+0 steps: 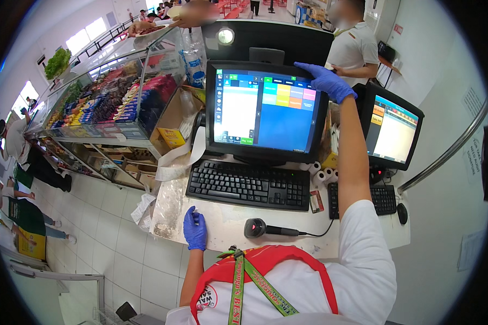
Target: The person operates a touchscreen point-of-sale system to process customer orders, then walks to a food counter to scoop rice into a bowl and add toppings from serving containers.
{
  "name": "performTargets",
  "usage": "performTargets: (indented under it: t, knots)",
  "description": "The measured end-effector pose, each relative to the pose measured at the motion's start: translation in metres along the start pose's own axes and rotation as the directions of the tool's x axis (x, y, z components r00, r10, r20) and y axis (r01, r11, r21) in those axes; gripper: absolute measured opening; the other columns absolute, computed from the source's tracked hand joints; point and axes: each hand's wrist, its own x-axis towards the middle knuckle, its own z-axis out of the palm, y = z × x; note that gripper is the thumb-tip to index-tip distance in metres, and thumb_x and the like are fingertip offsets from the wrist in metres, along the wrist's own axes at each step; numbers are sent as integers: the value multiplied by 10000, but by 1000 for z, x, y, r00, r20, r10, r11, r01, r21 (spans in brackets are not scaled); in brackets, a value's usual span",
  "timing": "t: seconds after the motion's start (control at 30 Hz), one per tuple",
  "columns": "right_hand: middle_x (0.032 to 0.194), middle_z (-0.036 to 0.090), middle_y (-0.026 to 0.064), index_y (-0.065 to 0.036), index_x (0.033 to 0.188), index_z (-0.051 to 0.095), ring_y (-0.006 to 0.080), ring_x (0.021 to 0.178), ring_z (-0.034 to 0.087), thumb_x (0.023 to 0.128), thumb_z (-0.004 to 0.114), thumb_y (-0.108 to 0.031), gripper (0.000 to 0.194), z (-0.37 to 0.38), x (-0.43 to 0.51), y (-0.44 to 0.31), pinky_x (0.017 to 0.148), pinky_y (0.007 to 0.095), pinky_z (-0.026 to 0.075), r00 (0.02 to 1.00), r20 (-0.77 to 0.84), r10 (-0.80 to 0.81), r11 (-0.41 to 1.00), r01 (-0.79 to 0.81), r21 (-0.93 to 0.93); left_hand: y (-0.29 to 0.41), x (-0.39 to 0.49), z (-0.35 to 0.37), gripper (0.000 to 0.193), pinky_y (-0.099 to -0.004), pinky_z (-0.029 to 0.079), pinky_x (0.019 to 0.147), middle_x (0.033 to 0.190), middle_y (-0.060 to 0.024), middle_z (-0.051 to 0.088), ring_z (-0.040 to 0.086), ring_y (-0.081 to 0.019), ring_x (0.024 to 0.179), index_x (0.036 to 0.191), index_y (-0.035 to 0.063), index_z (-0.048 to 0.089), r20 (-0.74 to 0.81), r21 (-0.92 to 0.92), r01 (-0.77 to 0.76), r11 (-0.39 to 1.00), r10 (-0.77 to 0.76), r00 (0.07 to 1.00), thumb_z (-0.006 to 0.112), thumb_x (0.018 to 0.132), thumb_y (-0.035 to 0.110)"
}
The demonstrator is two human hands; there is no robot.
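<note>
My right hand (329, 83), in a blue glove, reaches up to the top right corner of a black touchscreen monitor (264, 109). Its index finger stretches along the top edge; whether it presses the frame is hard to tell. My left hand (195, 229), also gloved in blue, is at the front left of the worn white counter (227, 217). Its fingers curl loosely, with nothing visible in them. Beyond the left hand lies a black keyboard (248, 185). A corded barcode scanner (272, 229) lies on the counter between the keyboard and my body.
A second touchscreen (392, 126), keyboard (384, 200) and mouse (401, 213) are at right. Receipt paper (179, 160) curls beside the monitor, with paper rolls (319, 176) to its right. A glass display case (105, 101) holds packaged snacks. People stand behind the monitors and far left.
</note>
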Motion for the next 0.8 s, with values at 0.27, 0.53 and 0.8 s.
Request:
performTargets:
  t: [0.27, 0.53, 0.8]
  knots:
    - [1333, 538, 135, -181, 1408, 442, 327, 1245, 494, 748, 712, -120, 716, 12, -4, -8, 1048, 393, 404, 991, -132, 9, 949, -50, -312, -3, 0, 1, 377, -268, 472, 671, 884, -38, 602, 561, -126, 760, 1231, 51, 549, 5, 0, -1, 1000, 1, 1000, 611, 860, 82]
    - [1334, 533, 138, -180, 1405, 445, 336, 1252, 476, 697, 706, -323, 768, 10, -4, -20, 1089, 414, 313, 986, -143, 87, 962, -120, -245, -9, 0, 4, 363, -271, 465, 665, 844, -35, 595, 554, -124, 728, 1217, 70, 560, -18, -55, -6, 998, 5, 1000, 608, 857, 79]
    - [1297, 543, 142, -190, 1398, 448, 329, 1246, 472, 621, 771, -339, 855, 18, -10, -26, 1081, 418, 293, 983, -180, 35, 952, -88, -293, -6, -1, 4, 344, -285, 484, 680, 856, -67, 613, 581, -144, 744, 1204, 77, 574, -59, -31, 0, 1000, -1, 998, 610, 863, 98]
